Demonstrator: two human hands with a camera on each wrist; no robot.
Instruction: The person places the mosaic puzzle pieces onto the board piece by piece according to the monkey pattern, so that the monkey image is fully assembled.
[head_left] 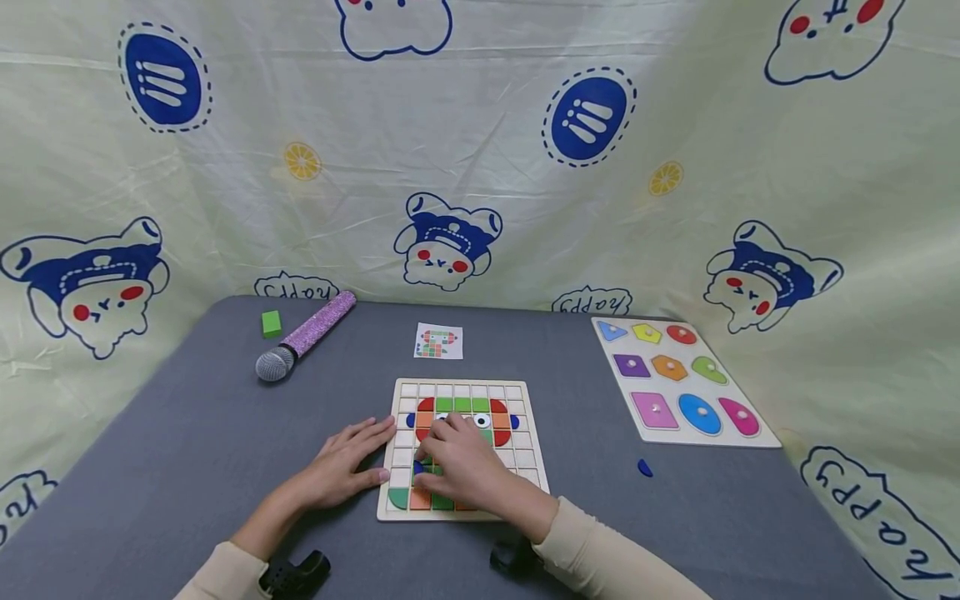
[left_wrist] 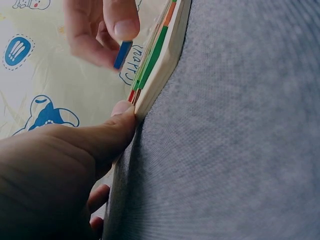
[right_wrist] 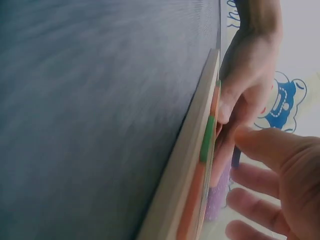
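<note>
A pale wooden grid board (head_left: pixel 534 457) lies in front of me, with red, green, orange and blue flat pieces set in its cells and two eye pieces near the top. Over its lower left part, my right hand (head_left: pixel 468 467) pinches a small blue piece (left_wrist: pixel 123 55) between thumb and fingers. That piece stands on edge above the board in the left wrist view. My left hand (head_left: pixel 348 462) rests along the board's left edge, fingers extended, the thumb (left_wrist: pixel 122 112) touching the rim. The right hand and forearm hide several cells.
Behind the board lies a small picture card (head_left: pixel 447 342). Back left are a purple glitter microphone (head_left: pixel 322 323) and a green block (head_left: pixel 272 323). At right lies a knobbed shape puzzle (head_left: pixel 652 429) with a loose blue piece (head_left: pixel 645 468) in front of it. A printed curtain hangs behind.
</note>
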